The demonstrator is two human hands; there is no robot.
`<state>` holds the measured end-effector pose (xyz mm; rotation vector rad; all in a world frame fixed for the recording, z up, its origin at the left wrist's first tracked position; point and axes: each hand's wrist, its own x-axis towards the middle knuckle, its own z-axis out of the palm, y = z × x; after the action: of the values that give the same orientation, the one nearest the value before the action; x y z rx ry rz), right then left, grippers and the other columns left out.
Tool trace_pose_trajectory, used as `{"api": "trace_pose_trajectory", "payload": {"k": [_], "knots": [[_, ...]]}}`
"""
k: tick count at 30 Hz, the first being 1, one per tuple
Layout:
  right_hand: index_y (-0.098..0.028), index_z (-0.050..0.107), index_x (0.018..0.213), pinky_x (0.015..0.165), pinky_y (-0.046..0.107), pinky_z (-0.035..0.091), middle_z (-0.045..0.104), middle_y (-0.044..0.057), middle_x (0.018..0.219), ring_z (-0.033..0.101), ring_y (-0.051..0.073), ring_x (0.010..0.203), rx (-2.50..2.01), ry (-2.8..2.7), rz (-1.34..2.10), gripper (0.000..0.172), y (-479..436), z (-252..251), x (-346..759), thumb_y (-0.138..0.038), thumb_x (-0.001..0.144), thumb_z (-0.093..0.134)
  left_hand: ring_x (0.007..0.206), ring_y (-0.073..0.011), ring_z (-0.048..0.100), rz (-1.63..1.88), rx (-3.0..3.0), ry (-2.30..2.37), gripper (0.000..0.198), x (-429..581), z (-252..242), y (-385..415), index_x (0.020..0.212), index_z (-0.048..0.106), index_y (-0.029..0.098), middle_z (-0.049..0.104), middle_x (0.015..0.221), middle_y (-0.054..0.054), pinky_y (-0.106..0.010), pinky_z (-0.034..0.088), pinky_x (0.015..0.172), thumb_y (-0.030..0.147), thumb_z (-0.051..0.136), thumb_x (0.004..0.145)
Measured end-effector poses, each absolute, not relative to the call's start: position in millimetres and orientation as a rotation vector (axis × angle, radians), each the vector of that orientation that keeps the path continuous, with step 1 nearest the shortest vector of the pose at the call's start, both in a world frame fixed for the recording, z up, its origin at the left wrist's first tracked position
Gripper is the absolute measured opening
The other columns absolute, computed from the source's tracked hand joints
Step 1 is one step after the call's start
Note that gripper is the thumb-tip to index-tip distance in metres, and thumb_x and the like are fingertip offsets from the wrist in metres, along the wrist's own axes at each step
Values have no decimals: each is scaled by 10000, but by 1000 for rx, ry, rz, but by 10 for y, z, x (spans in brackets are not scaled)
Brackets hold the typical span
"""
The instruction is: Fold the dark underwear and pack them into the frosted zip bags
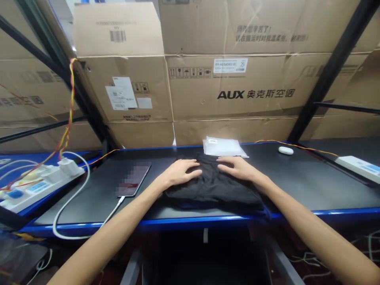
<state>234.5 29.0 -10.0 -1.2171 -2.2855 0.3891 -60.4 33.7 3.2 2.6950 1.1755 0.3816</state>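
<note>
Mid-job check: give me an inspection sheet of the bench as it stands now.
Surface: black table with a blue edge.
Job's things: black garment, folded, at the front edge.
Clutter: clear plastic bags behind the garment; phone; small white case.
Grip: left hand and right hand flat on the garment, open.
Cables: white cable plugged into the phone; power strip; twisted red-yellow wire.
Surroundings: cardboard boxes stacked behind.

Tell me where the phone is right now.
In the head view, the phone lies flat on the black table, left of the left hand and the folded black garment, with a white cable plugged into its near end.
</note>
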Motion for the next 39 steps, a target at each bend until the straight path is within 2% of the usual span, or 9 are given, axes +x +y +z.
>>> {"api": "trace_pose_trajectory", "payload": {"k": [4, 7, 10, 14, 21, 27, 29, 33, 39], "knots": [[-236, 756, 1037, 983, 421, 491, 755, 56, 1076, 664, 270, 1042, -1293, -2108, 110, 334, 401, -96, 2465, -416, 927, 497, 1211, -222, 593, 691, 2686, 1184, 384, -565, 53, 521, 1180, 693, 214, 673, 1267, -45, -340, 431, 1076, 435, 472, 956], [-215, 752, 1060, 956, 442, 491, 743, 85, 1113, 641, 296, 1050, -1528, -2084, -57, 330, 473, -124, 2587, -372, 897, 511, 1067, -220, 653, 752, 2633, 1237, 361, -507, 68, 709, 1188, 682, 200, 694, 1216, -50, -350, 492, 995, 363, 472, 945], [-210, 756, 1059, 940, 437, 489, 733, 103, 1126, 630, 302, 1043, -1682, -2116, -120, 321, 522, -166, 2689, -356, 872, 539, 1039, -235, 655, 673, 2617, 1345, 417, -402, 52, 893, 1279, 624, 169, 671, 1249, -87, -364, 494, 982, 360, 504, 928], [-229, 767, 994, 893, 421, 502, 749, 78, 1071, 639, 295, 993, -1691, -2114, -107, 265, 541, -183, 2736, -302, 845, 560, 1083, -267, 631, 581, 2606, 1437, 389, -269, -18, 1074, 1215, 654, 179, 674, 1213, -99, -381, 489, 971, 354, 595, 872], [-221, 740, 882, 856, 360, 501, 755, 56, 959, 653, 255, 923, -1512, -2123, 9, 222, 472, -127, 2711, -181, 755, 562, 889, -217, 643, 726, 2589, 1433, 156, -248, 8, 1032, 915, 694, 204, 706, 956, -43, -325, 516, 825, 207, 634, 771], [-222, 721, 893, 752, 370, 527, 752, 42, 847, 684, 247, 770, -1421, -2111, 207, 235, 321, -80, 2754, -232, 749, 535, 882, -197, 639, 803, 2688, 1146, 221, -365, 162, 832, 903, 696, 206, 719, 916, -15, -312, 503, 849, 117, 567, 747], [-234, 730, 917, 779, 390, 538, 761, 39, 863, 699, 260, 806, -1382, -2099, 222, 254, 231, -65, 2766, -261, 775, 522, 930, -193, 638, 781, 2731, 1041, 259, -428, 186, 756, 963, 702, 215, 721, 976, -13, -311, 499, 876, 118, 559, 771], [-272, 759, 987, 953, 439, 519, 768, 27, 1040, 700, 283, 998, -1300, -2169, 244, 278, 51, -91, 2799, -324, 821, 542, 1022, -200, 621, 637, 2809, 984, 234, -560, 186, 586, 976, 724, 241, 712, 1045, -16, -319, 480, 943, 172, 556, 829], [-256, 754, 1110, 1117, 480, 410, 688, 45, 1259, 562, 295, 1270, -1292, -2374, 310, 357, -23, -209, 2877, -440, 908, 525, 1066, -199, 629, 432, 2866, 931, 280, -680, 166, 395, 1060, 730, 246, 715, 1138, -10, -318, 469, 978, 210, 530, 868]]}}
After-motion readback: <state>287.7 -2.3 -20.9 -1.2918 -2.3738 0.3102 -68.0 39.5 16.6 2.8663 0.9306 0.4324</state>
